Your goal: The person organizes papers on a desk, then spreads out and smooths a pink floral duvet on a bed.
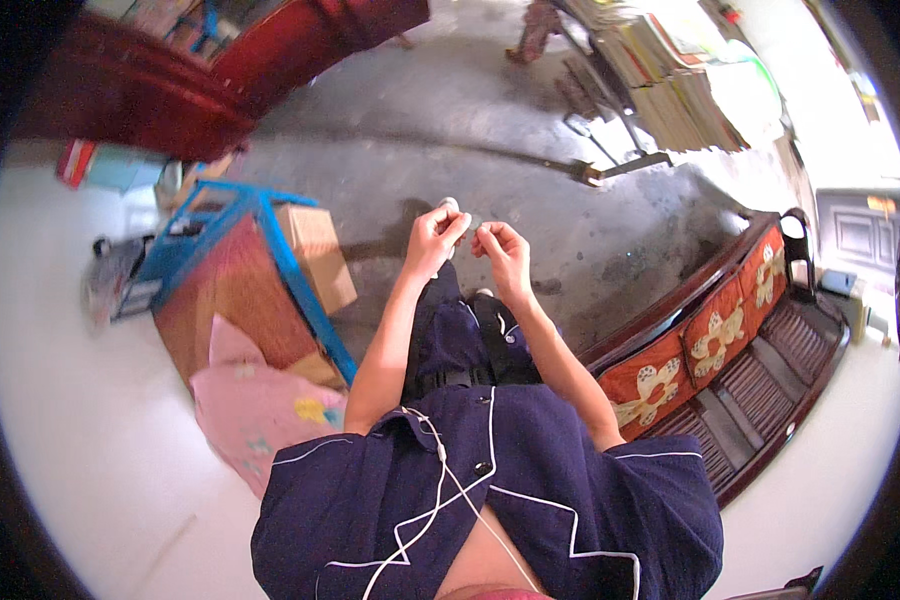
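Note:
Both of my hands are held out in front of my waist, over the grey concrete floor (375,180). In my left hand (433,241), thumb and index finger are pinched together. My right hand (506,259) is pinched too, its fingertips a short way from the left ones. A small greyish thing (475,223) shows between the two sets of fingertips; it is too small and blurred to name. Below the hands are my dark trousers (450,330) and part of my shoes. A white earphone cable (441,454) hangs over my dark blue shirt (555,465).
At right stands a dark wooden bench (765,375) with orange flower-patterned cushions (712,341). To the left are a blue frame (289,262) with a brown board, a cardboard box (315,255) and a pink cloth (262,405). Stacked papers (682,105) and red furniture (292,52) stand ahead.

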Demonstrator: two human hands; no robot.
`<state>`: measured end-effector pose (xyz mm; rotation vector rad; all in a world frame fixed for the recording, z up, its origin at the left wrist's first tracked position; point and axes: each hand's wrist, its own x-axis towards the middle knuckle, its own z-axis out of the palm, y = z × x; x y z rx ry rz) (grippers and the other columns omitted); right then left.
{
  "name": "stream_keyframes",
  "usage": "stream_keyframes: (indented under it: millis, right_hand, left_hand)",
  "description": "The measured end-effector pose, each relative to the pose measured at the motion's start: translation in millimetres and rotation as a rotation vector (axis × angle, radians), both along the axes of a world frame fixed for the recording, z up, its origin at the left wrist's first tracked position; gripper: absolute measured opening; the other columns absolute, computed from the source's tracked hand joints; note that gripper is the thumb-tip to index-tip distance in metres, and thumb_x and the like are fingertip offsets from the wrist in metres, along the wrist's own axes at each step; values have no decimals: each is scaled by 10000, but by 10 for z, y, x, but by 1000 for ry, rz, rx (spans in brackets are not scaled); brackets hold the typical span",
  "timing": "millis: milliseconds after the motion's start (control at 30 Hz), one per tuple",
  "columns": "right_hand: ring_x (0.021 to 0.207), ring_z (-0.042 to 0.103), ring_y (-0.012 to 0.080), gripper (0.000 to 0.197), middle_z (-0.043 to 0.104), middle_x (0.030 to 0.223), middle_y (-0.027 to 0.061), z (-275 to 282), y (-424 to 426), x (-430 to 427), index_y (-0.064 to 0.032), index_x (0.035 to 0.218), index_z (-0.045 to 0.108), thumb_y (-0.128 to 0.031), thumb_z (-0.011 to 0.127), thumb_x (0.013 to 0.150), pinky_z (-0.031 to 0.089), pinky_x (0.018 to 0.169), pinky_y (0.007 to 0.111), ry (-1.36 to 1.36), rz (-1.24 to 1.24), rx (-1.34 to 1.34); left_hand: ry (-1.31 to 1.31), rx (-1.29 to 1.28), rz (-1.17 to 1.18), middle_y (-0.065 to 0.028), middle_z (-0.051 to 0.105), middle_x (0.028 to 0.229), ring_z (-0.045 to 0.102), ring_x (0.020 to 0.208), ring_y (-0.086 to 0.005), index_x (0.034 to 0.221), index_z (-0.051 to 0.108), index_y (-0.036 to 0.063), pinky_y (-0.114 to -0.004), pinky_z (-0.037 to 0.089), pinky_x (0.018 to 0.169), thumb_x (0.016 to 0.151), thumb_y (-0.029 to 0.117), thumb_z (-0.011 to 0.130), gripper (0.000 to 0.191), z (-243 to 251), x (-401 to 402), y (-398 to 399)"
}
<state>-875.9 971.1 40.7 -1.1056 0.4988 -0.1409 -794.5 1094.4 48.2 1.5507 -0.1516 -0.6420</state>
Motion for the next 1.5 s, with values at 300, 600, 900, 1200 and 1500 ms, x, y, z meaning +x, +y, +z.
stream_keyframes:
  millis: [300,600,900,1200,1500]
  right_hand:
    - [654,553,92,108,605,735,27,-10,-765,894,-6,889,588,-112,574,909,464,633,235,14,-336,-52]
    - [631,525,63,117,587,714,-4,-105,-1201,1462,-30,871,593,-138,569,910,439,623,210,128,-580,9]
    - [635,547,74,113,595,721,7,-227,-2378,2343,-17,916,598,-127,570,914,448,615,209,62,-653,-15]
    - [639,544,81,116,608,732,19,-115,-3748,3166,-22,877,587,-128,555,910,449,618,235,52,-523,-73]
    - [618,569,91,136,598,726,34,-25,-4668,3639,-14,916,566,-149,555,925,458,552,221,101,-666,-28]
  left_hand:
    - [-128,26,-289,3,592,636,524,573,-62,769,620,16,-235,418,526,876,225,622,235,10,1186,-1098]
    - [-36,43,-491,-12,622,668,538,591,-56,798,648,5,-232,421,528,853,216,654,218,-84,1841,-1834]
    - [-50,-25,-508,-31,647,716,583,652,-71,842,652,-7,-234,463,587,861,194,644,202,-234,2719,-3064]
    - [-137,69,-444,-34,636,688,570,596,-78,842,635,-3,-231,448,542,873,175,628,181,-50,3471,-4293]
    - [-182,64,-512,-50,639,673,583,597,-88,818,625,-16,-245,470,542,875,162,622,187,-187,3979,-5360]
